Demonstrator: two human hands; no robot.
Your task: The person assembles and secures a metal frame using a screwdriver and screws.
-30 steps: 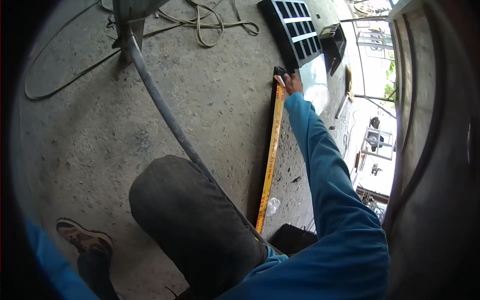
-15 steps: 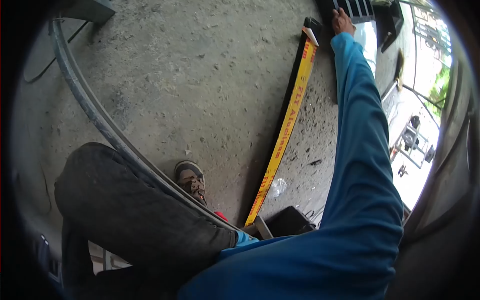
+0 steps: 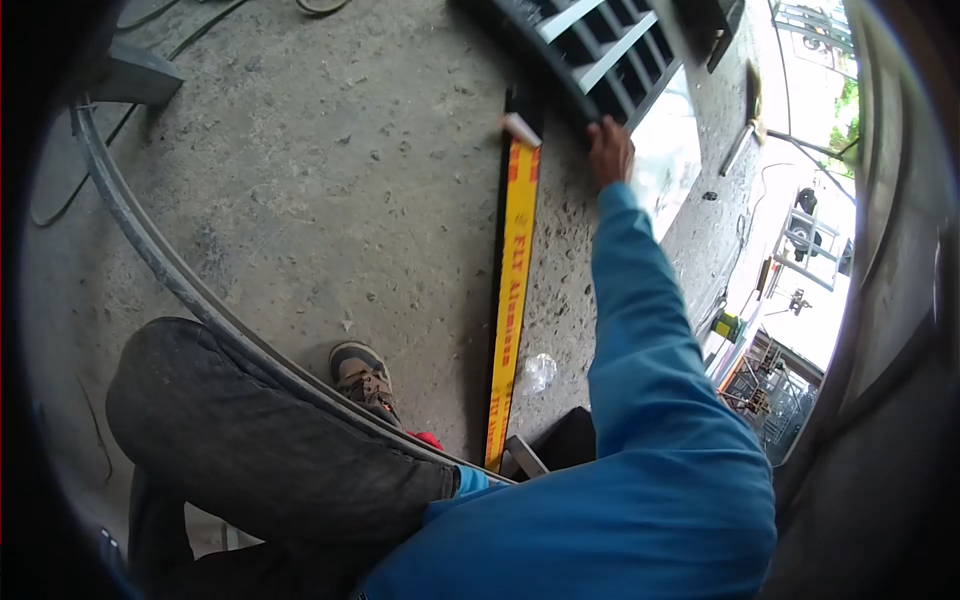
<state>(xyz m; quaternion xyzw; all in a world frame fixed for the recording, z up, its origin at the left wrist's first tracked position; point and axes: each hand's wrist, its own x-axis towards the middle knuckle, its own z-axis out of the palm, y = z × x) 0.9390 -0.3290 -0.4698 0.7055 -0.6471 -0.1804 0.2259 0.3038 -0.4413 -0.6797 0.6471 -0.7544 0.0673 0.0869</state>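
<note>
My right hand, at the end of a blue sleeve, reaches forward to the near corner of a dark frame with pale slats. Its fingers are curled over the frame's edge, slightly blurred. Just left of that hand, a long dark bar with yellow "FLY Aluminium" film runs toward my body, the film peeling at its far end. A clear, glass-like sheet lies beside the frame, to the right of my hand. My left hand is out of view.
A curved grey metal rail passes along my bent leg. Near my shoe is rough concrete floor. Crumpled clear plastic and a black object lie right of the bar. Cables lie at the upper left.
My right hand has come nearer and to the left, and the slatted frame has moved the same way with it, showing more of itself. The view has also shifted slightly.
</note>
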